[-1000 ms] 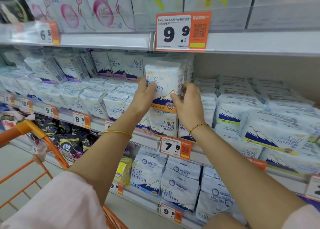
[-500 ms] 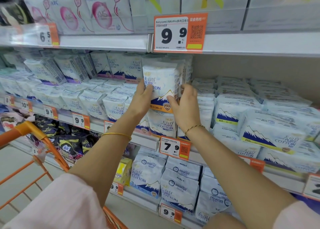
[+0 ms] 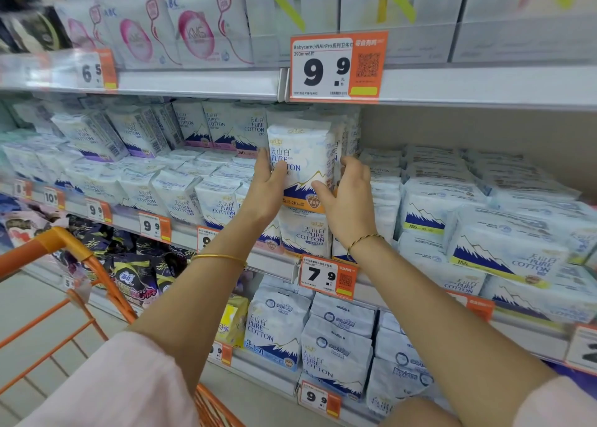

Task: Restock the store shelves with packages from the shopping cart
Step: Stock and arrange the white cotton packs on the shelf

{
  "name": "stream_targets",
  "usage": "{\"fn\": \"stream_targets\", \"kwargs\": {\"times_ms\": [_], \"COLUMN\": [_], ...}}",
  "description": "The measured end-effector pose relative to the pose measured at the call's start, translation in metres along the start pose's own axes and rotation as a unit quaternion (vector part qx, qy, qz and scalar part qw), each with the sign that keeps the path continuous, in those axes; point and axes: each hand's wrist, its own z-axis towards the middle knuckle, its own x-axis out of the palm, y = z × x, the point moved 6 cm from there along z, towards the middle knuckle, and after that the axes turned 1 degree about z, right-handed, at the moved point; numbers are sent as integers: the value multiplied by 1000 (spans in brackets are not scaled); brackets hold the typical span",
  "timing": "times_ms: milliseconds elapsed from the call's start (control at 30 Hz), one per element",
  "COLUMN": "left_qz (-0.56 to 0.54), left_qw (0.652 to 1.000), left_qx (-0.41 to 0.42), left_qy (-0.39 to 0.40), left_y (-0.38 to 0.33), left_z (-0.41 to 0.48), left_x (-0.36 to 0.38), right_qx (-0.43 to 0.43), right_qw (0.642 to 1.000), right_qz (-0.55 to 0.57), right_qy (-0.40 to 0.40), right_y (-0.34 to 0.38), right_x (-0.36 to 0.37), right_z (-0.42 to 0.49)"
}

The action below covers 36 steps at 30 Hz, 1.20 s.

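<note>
Both hands, left hand point(image 3: 269, 184) and right hand point(image 3: 347, 197), fingers curled around the upright package point(image 3: 302, 155) above the 7.9 price tag point(image 3: 328, 276), should push it squarely back.

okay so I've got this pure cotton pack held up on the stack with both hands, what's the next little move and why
Probably ease the pack straight back and let go. It stands upright on the lower 240 pack, its front roughly level with it, left hand and right hand clasping its sides. The packs behind it aren't clear.

Head cam, close, faces fwd/down at shelves point(image 3: 206, 85) (single view).
</note>
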Motion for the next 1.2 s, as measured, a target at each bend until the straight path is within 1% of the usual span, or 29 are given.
{"fn": "stream_targets", "kwargs": {"times_ms": [200, 267, 333, 400, 467, 567, 667, 767, 867, 933, 1000, 1200], "left_qz": [-11, -12, 14, 40, 64, 96, 112, 137, 147, 148, 158, 169], "left_qw": [1000, 999, 996, 985, 975, 975, 981, 979, 978, 981, 981, 976], "left_qx": [11, 11, 32, 79, 118, 139, 122, 128, 126, 100, 91, 106], "left_qy": [-10, -28, -83, -148, -175, -143, -101, -78, -77, -72, -70, -85], "left_y": [2, 3, -1, -9, -12, -5, 1, -2, -3, -1, -2, -3], "left_z": [-4, -5, -11, -24, -36, -41, -38, -36, -32, -27, -21, -16], "left_x": [3, 3, -1, -3, 0, 11, 21, 28, 31, 33, 35, 34], "right_qx": [1, 2, 6, 10, 13, 14, 39, 69, 81, 92, 99, 98], "right_qw": [1000, 1000, 1000, 999, 999, 996, 993, 992, 991, 990, 989, 988], "right_qz": [0, 3, 11, 22, -1, -63, -100, -108, -108, -107, -109, -111], "right_qy": [-1, -1, -5, -22, -38, -54, -57, -9, 23, 23, 24, 39], "right_y": [-1, -1, -3, -9, -16, -31, -48, -62, -65, -65, -64, -64], "right_x": [-1, -2, -5, -13, -23, -38, -47, -41, -30, -26, -23, -25], "right_z": [-3, -4, -5, -10, -19, -37, -45, -47, -50, -49, -48, -47]}}
